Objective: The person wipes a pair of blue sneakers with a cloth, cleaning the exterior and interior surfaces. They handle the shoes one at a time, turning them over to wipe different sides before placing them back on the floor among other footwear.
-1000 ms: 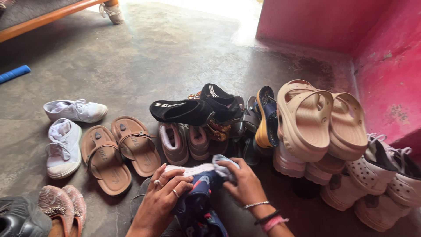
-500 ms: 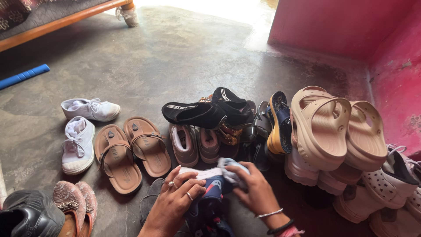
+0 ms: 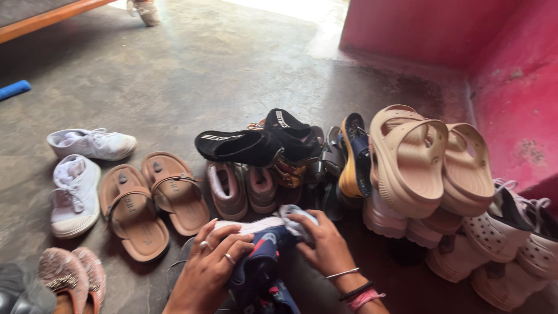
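**Both hands on blue sneaker, bottom centre**

Blue sneaker (image 3: 261,264) w/ white sole sits at 6 o'clock, sole turned up. Left hand (image 3: 212,264) wrapped round its side, fingers curled on it. Right hand (image 3: 322,244) closed on a grey-blue cloth (image 3: 296,218), pressed to the sole's end. At 12 of the shoe: pink-lined pair (image 3: 244,189), black slippers (image 3: 256,142) stacked above. At 9–10: brown sandals (image 3: 154,200), white sneakers (image 3: 78,174). At 2–3: beige clogs (image 3: 430,163) piled by the pink wall (image 3: 511,70). No labels legible.
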